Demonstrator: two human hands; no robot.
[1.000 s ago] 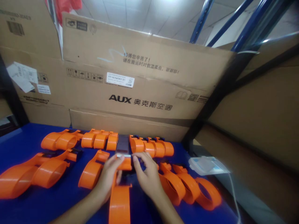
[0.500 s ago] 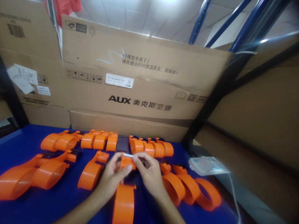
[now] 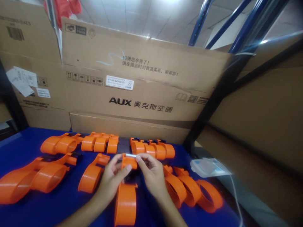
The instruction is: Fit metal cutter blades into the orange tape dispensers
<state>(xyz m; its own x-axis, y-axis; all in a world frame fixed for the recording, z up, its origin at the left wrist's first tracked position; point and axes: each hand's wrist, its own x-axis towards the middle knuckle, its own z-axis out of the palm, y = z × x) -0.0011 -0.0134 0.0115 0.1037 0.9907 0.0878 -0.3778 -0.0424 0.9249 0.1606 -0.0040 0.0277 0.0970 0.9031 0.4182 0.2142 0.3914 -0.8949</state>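
Observation:
My left hand is closed on an orange plastic tape dispenser head, its thumb pressed on the front face. A pale strip with fine teeth runs along the head's top edge. The thumb and fingertips of my right hand pinch the right end of that strip. Just below, between my forearms, is an orange ring; whether it joins the held head I cannot tell. A single orange dispenser lies left of my left hand.
More orange dispensers lie in groups on the blue tabletop, left, back and right. A dark block sits behind my hands. On the right is a clear plastic case with a white cable. Large cardboard stands behind.
Both hands keep the same hold on the dispenser head, which has tipped back slightly. The view has shifted a little; the other dispensers lie unmoved.

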